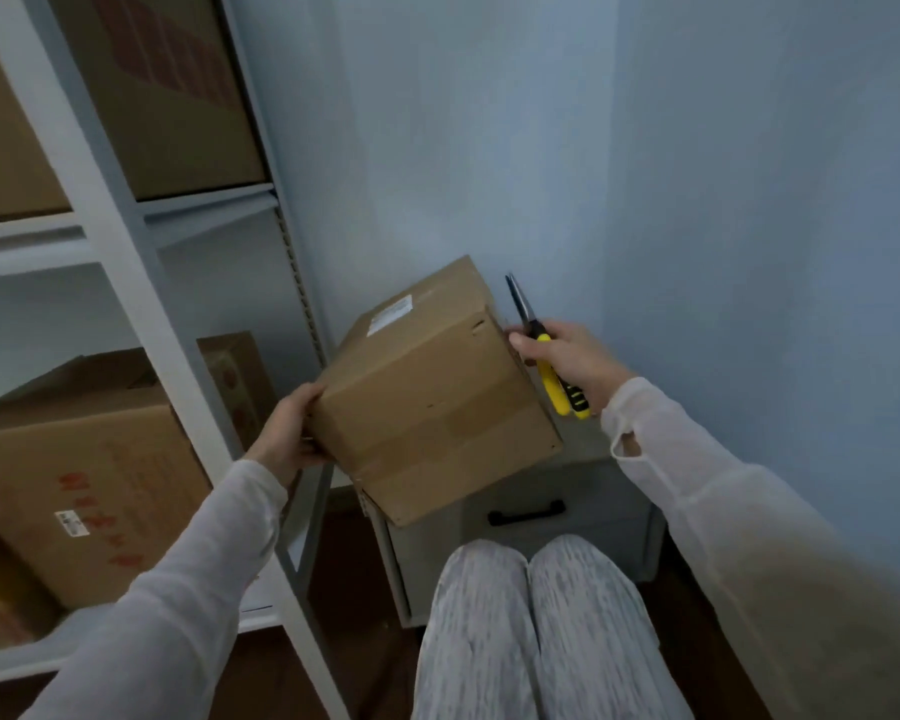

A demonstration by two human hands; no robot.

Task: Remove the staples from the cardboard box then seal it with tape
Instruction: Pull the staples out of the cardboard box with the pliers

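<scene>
Pliers with yellow handles (552,379) and slim dark jaws are the tool in play. The right hand (575,356) has its fingers curled round the handles, and one fingertip reaches the right edge of the brown cardboard box (432,397); I cannot tell whether it touches. The box sits tilted over the grey drawer cabinet (609,491), in front of the knees, with its long axis running from near to far. The left hand (287,433) grips its near-left corner, fingers wrapped over the edge.

The box lies just left of the right hand, while the plier jaws point far and upward, roughly along the box's right edge and away from its faces. Small dark marks near the far right of the upper face may be staples, though they are too small to be sure. The right hand is the nearer one to them, so the next move probably calls for swinging the jaws leftward onto that face. White metal shelving (126,241) stands at the left.
</scene>
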